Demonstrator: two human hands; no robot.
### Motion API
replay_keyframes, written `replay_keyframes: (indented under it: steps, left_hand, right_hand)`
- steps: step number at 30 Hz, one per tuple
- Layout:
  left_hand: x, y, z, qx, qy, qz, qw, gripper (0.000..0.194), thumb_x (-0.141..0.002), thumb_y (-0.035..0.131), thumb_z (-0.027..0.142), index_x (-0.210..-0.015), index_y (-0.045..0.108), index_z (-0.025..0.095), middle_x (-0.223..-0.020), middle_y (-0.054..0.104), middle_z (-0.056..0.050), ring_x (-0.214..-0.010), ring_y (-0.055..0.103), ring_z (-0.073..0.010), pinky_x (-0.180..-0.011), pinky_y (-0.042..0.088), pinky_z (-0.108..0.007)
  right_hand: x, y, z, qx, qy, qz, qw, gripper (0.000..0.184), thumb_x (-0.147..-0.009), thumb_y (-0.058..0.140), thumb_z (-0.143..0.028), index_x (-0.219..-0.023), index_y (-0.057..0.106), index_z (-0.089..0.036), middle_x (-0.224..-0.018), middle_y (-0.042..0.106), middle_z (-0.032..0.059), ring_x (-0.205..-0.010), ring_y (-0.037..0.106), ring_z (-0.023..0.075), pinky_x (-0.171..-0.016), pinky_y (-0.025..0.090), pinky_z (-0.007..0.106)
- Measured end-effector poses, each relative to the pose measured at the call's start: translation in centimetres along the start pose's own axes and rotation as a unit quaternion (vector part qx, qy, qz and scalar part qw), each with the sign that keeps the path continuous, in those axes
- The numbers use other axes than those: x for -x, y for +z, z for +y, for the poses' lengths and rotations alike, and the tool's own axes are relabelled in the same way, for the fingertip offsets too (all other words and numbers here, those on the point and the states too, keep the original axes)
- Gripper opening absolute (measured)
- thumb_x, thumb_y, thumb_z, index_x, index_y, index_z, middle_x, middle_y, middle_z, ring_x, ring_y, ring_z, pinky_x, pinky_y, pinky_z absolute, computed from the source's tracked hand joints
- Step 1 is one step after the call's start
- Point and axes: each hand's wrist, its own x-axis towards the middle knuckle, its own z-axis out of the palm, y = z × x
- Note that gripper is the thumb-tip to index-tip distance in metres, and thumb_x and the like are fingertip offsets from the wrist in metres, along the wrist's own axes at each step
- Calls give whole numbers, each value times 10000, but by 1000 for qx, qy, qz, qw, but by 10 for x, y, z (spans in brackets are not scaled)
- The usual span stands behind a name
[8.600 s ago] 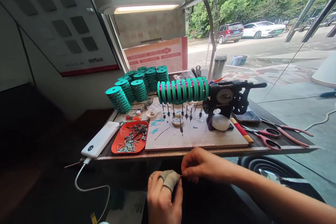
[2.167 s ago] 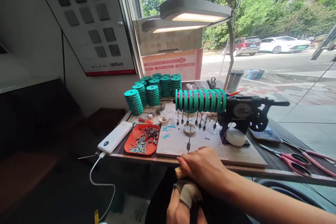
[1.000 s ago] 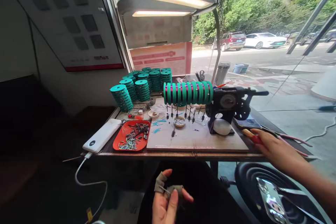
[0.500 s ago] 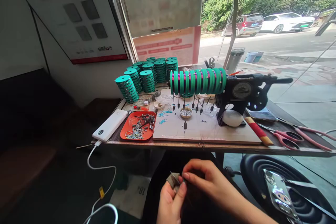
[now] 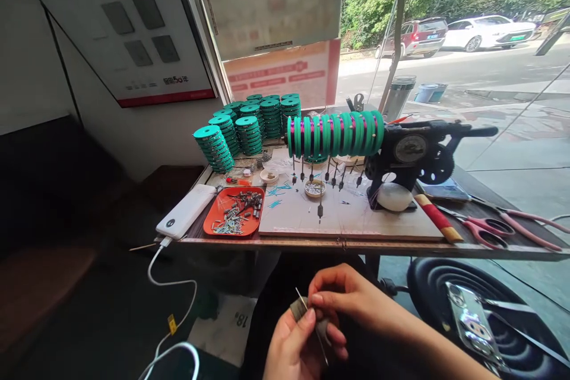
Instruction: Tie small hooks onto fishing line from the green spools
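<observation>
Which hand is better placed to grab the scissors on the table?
Right, probably. The scissors lie at the table's right end, on the right hand side; the left hand pinches a thin needle.

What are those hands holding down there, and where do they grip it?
A thin needle-like sliver, pinched near its middle between the left hand and right hand; its exact kind cannot be told.

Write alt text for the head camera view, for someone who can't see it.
Below a cluttered worktable, the left hand and right hand pinch a thin needle-like pin together. On the table sit stacked green spools, a black hand-crank winder and a red tray.
</observation>
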Motion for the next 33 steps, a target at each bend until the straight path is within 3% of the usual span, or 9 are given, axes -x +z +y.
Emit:
replay_keyframes:
  steps: [2,7,13,19,23,28,33]
  left_hand:
    - [0,1,2,8,-15,-6,1000,197,-659,712,302,-698,630,127,-539,666,-54,-466,597,-143,-505,429,-239]
    - [-1,0,3,-38,40,-3,998,231,-679,692,327,-708,651,102,-498,657,-60,-433,575,-120,-484,418,-214]
    - [-1,-4,1,1,-7,0,1000,212,-668,698,335,-657,608,143,-459,633,-22,-393,562,-128,-464,411,-232]
    - [-3,-4,2,-128,90,17,987,210,-702,669,324,-713,624,119,-477,635,-26,-447,556,-100,-501,404,-200]
    - [-3,-4,4,-73,62,-16,995,187,-711,652,308,-678,626,125,-457,623,-21,-428,550,-108,-483,401,-212]
    - [-3,-5,2,28,11,-15,999,177,-664,700,294,-650,656,122,-427,613,-10,-376,543,-114,-466,418,-239]
    - [-3,-6,2,54,1,-21,998,155,-656,715,272,-632,667,127,-411,618,-15,-369,554,-122,-465,424,-242]
  right_hand:
    - [0,0,-1,-5,-3,0,1000,279,-698,651,-380,-698,545,-123,-402,529,-45,-331,480,83,-350,348,172]
    - [1,0,-3,-6,-2,22,1000,303,-689,657,-401,-687,549,-118,-441,560,-33,-352,493,83,-398,378,197]
    - [1,0,-3,1,-6,65,998,337,-624,715,-404,-649,572,-100,-542,597,-7,-422,511,71,-453,369,197]
    - [0,5,2,-17,-14,80,997,336,-650,692,-421,-633,531,-126,-446,534,-55,-354,489,69,-382,314,181]
    - [-1,5,4,-40,-1,72,997,342,-638,698,-419,-641,532,-119,-515,574,-29,-372,522,79,-394,357,190]
    - [-2,2,4,-55,-1,71,996,338,-613,729,-397,-641,571,-99,-523,592,-22,-397,509,52,-416,365,169]
    - [-1,-1,4,-67,2,56,996,307,-594,756,-346,-671,605,-91,-539,622,-6,-408,527,59,-426,383,172]
